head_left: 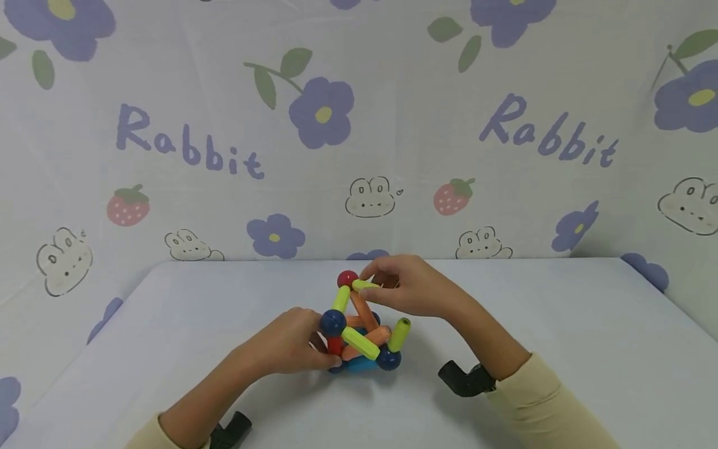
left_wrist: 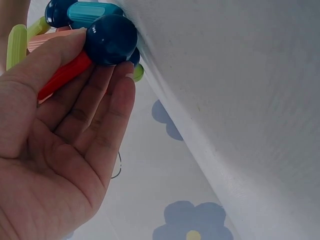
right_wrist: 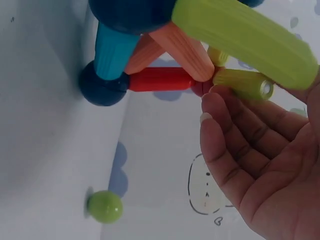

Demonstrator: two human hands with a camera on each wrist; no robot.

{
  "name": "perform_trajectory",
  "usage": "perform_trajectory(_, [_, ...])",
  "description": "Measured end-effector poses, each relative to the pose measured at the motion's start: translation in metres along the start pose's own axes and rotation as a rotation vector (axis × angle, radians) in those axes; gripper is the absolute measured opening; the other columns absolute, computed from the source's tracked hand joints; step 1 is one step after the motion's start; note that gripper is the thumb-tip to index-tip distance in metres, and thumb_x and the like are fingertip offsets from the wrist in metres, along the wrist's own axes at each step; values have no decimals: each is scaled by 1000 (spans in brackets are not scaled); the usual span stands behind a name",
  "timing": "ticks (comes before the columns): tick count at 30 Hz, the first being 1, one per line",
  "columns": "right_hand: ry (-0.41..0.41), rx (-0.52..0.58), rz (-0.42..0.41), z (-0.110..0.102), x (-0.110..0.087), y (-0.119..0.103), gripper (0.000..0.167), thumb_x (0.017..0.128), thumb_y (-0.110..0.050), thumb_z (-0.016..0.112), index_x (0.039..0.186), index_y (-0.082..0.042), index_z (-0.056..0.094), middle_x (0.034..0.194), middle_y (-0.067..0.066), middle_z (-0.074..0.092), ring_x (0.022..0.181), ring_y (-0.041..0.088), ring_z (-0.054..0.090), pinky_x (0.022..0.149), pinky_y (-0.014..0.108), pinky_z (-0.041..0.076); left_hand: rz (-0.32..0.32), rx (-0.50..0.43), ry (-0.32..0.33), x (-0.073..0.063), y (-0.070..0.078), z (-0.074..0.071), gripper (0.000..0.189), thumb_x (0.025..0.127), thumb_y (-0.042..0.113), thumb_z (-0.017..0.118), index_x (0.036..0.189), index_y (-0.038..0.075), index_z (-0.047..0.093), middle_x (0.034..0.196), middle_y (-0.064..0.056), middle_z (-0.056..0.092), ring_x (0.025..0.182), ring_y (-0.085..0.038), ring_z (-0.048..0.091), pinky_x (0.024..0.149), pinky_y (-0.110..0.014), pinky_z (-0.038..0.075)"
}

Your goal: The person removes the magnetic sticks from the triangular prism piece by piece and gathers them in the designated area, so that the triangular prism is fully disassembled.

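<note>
A structure of magnetic rods and balls stands on the white table, with orange, red, blue and yellow-green rods joined by dark blue balls (head_left: pixel 333 323). At its lower left, my left hand (head_left: pixel 286 343) grips it, the thumb and fingers around a red rod (left_wrist: pixel 65 76) and by a dark blue ball (left_wrist: pixel 111 40). My right hand (head_left: pixel 412 287) pinches a yellow-green rod (head_left: pixel 364 285) that meets the red ball (head_left: pixel 347 279) at the top. Another yellow-green rod (head_left: pixel 399 335) sticks up from the lower right ball (head_left: pixel 389 358), its upper end free.
A loose green ball (right_wrist: pixel 105 206) lies on the table (head_left: pixel 538 324) beyond the structure, hidden in the head view. Black wrist mounts (head_left: pixel 465 378) hang under both forearms. A printed cloth backdrop (head_left: pixel 392 143) rises behind the table's far edge.
</note>
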State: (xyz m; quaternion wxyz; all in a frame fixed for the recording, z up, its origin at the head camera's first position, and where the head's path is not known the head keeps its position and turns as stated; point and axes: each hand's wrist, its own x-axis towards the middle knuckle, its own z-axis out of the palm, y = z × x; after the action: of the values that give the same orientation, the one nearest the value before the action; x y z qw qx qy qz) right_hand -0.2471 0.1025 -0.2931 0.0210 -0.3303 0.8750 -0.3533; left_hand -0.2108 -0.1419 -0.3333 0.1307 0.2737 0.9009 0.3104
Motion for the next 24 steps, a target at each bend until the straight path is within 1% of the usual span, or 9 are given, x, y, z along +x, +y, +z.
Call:
perform_trajectory(3, [-6,-21,-9,-3,0,3,23,94,-12,70,116,-6,70,85,-3,66,77,15,60,70,29,55,-3,0,-5,0,0,-1,25,83,17,83,103,5,74,91,1,74,81,-14,71,71,-31,59])
perform_trajectory(7, [0,-40,-21,-5,0,7,22,93,-4,69,116,-6,71,93,-1,68,79,16,61,72,27,55,-18,-10,-13,-1,0,-1,25,83,17,83,104,6,74,91,2,73,81,-14,71,70,-31,59])
perform_trajectory(10, [-6,-77,-22,-5,1,9,20,92,1,68,109,-8,74,95,-1,69,83,17,62,73,28,55,-19,-13,-12,-2,0,-1,26,83,17,83,104,6,74,91,2,73,81,-14,71,71,-31,59])
perform_trajectory(13, [-52,-128,-8,-5,1,12,22,90,6,67,103,-9,76,96,-3,71,89,17,64,75,29,56,-16,-8,-3,-2,-1,-1,26,83,17,83,104,5,74,92,2,74,82,-15,71,72,-32,59])
perform_trajectory(16, [-78,-160,18,-5,1,16,21,89,5,69,105,-8,75,98,-2,72,92,18,65,79,30,57,-19,-3,4,-2,-2,-1,26,82,16,84,104,6,74,92,1,74,82,-15,71,72,-33,60])
perform_trajectory(19, [-63,-145,60,-10,0,22,20,89,3,70,107,-4,72,99,2,71,91,19,66,81,32,57,-25,1,5,-1,-2,0,26,82,16,84,103,5,75,91,2,74,82,-15,71,72,-33,60])
perform_trajectory(24, [-61,-135,94,-23,-3,36,16,87,3,70,101,-4,73,98,3,70,86,19,65,78,33,57,-31,16,8,0,-1,1,26,82,17,84,102,5,75,90,2,73,82,-15,71,73,-34,60])
